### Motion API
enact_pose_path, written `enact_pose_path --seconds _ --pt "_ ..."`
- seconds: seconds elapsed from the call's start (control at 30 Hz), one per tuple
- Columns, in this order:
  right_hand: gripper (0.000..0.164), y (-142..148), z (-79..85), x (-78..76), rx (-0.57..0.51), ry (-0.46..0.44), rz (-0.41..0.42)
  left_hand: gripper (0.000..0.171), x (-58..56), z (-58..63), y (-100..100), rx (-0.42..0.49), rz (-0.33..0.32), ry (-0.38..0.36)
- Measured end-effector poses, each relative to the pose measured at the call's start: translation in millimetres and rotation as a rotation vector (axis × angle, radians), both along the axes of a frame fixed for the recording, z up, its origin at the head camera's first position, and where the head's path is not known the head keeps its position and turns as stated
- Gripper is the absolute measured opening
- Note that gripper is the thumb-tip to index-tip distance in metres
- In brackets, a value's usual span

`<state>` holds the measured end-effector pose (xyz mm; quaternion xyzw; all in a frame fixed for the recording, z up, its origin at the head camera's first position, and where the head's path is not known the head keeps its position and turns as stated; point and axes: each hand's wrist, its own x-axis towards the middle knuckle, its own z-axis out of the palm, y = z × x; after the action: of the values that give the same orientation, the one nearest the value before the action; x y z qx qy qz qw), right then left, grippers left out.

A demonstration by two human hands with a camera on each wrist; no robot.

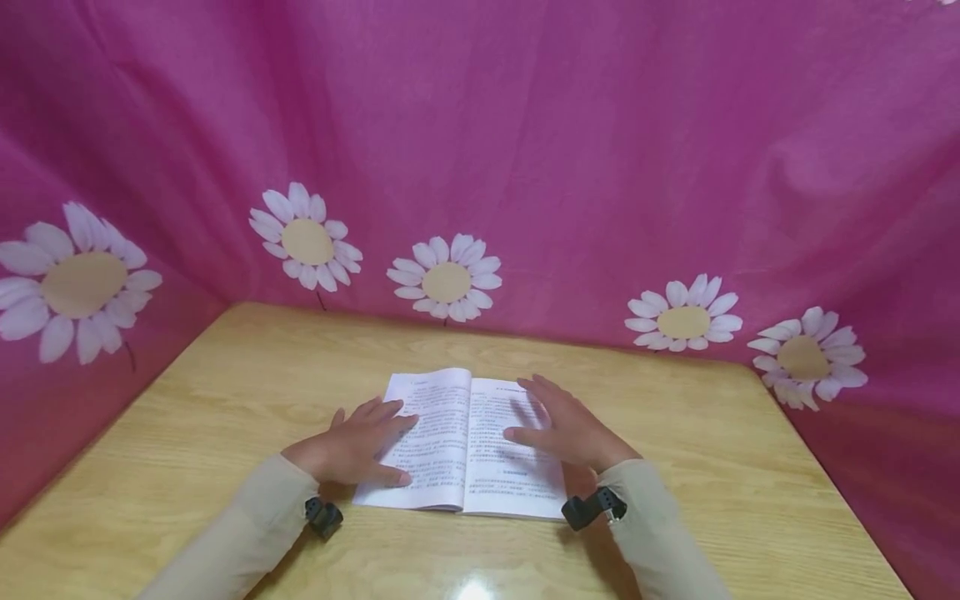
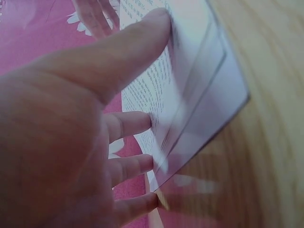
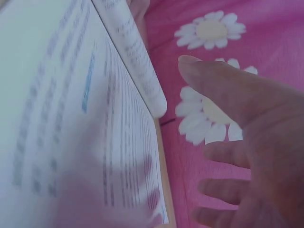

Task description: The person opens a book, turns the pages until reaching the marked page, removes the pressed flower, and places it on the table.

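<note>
An open book (image 1: 442, 450) with printed white pages lies on the wooden table. My left hand (image 1: 352, 446) rests on the left page near its outer edge, fingers spread. In the left wrist view the thumb and fingertips of that left hand (image 2: 71, 123) touch the page (image 2: 190, 85). Over the right page my right hand (image 1: 573, 425) is held with its fingers extended and spread. The right wrist view shows the right hand (image 3: 251, 137) apart from the right page (image 3: 95, 142), holding nothing, its shadow falling on the print.
The light wooden table (image 1: 225, 400) extends around the book. A magenta curtain (image 1: 540, 167) with large white daisies hangs behind it and along both sides. Black wrist straps (image 1: 324, 518) sit over the beige sleeves (image 1: 247, 533).
</note>
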<state>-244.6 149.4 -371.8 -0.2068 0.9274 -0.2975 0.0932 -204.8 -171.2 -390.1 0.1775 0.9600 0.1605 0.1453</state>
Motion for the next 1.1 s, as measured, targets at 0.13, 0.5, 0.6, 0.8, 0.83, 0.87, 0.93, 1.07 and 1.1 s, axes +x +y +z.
enact_pose_path --seconds 0.13,0.5,0.6,0.8,0.83,0.87,0.93,1.07,1.1 --pt "0.098 8.2 -5.5 -5.2 0.001 -0.024 -0.023 0.088 0.9 -2.0 -2.1 0.016 -0.02 0.009" --pt "0.113 19.0 -15.3 -8.9 0.001 -0.165 -0.023 0.09 4.1 -4.0 -5.1 0.047 -0.034 -0.006" --pt "0.115 19.2 -15.7 -8.0 -0.004 -0.18 -0.01 0.09 4.5 -3.8 -6.2 0.059 -0.049 -0.013" --pt "0.116 18.1 -15.0 -7.6 0.006 -0.193 -0.03 0.09 3.9 -2.2 -5.7 0.055 -0.058 0.014" --pt "0.116 17.8 -14.6 -7.4 0.014 -0.189 -0.03 0.09 3.9 -1.4 -5.5 0.055 -0.057 0.017" --pt "0.116 17.5 -14.3 -7.4 0.021 -0.193 -0.039 0.09 3.7 -0.9 -5.4 0.057 -0.055 0.019" --pt "0.117 16.5 -13.9 -7.1 0.046 -0.195 -0.048 0.089 3.3 -0.4 -5.3 0.052 -0.053 0.02" --pt "0.116 15.2 -12.2 -5.7 0.094 -0.185 -0.057 0.088 2.9 1.0 -4.3 0.051 -0.051 0.026" --pt "0.115 14.9 -11.8 -5.3 0.103 -0.182 -0.059 0.088 2.6 1.2 -3.9 0.049 -0.05 0.028"
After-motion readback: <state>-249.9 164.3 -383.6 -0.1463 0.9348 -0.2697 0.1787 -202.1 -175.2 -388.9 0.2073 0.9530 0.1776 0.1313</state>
